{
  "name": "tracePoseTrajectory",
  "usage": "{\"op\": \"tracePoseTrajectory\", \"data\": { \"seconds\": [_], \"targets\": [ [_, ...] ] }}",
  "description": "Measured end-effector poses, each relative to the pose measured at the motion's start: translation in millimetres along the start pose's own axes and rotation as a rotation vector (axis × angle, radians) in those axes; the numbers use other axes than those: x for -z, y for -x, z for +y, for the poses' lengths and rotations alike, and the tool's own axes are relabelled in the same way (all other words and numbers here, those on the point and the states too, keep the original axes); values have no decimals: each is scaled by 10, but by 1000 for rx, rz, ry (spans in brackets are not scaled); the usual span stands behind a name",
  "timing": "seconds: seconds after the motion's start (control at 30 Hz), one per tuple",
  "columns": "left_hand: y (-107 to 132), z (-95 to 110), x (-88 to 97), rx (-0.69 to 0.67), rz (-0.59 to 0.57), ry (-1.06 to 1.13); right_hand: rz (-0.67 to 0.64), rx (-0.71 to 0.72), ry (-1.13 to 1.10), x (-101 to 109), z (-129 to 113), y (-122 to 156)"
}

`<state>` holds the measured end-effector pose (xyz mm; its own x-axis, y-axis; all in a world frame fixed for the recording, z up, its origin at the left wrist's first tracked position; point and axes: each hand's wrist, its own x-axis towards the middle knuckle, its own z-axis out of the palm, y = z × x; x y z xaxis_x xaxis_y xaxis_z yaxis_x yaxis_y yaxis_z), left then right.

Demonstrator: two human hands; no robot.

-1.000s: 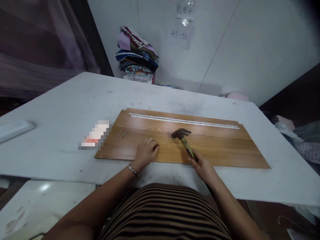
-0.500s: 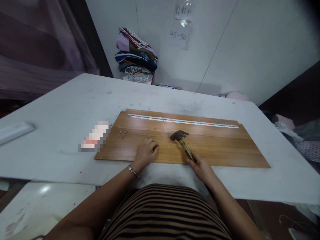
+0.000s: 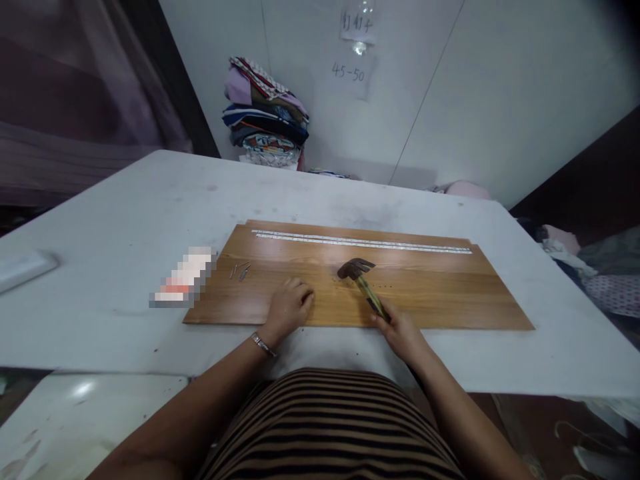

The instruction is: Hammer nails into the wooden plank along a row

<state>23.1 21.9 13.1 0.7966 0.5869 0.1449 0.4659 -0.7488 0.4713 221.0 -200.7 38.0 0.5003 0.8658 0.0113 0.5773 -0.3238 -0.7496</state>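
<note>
- Here's the right hand (image 3: 401, 330), fingers wrapped firmly around the handle of the hammer (image 3: 365, 287)!
- The hammer's head is out over the middle of the board (image 3: 450, 293), claw pointing right; whether it touches the wood, I cannot tell.
- Small dark dots (image 3: 385, 287) line up on the board, just right of the handle.
- Over to the left hand (image 3: 291, 305), at the near edge, fingers curled in; whether they pinch anything, I cannot tell.
- Loose nails (image 3: 243, 273) lie near the board's left end.
- Two pale strips (image 3: 360, 241) run along the far side, and it all sits on a white table (image 3: 120, 213).
</note>
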Motion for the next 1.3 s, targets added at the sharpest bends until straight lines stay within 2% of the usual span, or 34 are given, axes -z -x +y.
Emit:
{"op": "tracePoseTrajectory", "data": {
  "seconds": [0.37,0.77,1.1,1.3],
  "targets": [
    [-3,4,0,-4,11,12,-4,-10,-12,-45,34,7],
    [-7,25,15,8,-10,-4,2,-10,23,49,-27,10],
    [0,7,0,-3,7,-17,-8,10,-20,-43,19,23],
    [3,-2,-12,0,7,-12,-14,-5,-4,-18,13,13]
  ]
}}
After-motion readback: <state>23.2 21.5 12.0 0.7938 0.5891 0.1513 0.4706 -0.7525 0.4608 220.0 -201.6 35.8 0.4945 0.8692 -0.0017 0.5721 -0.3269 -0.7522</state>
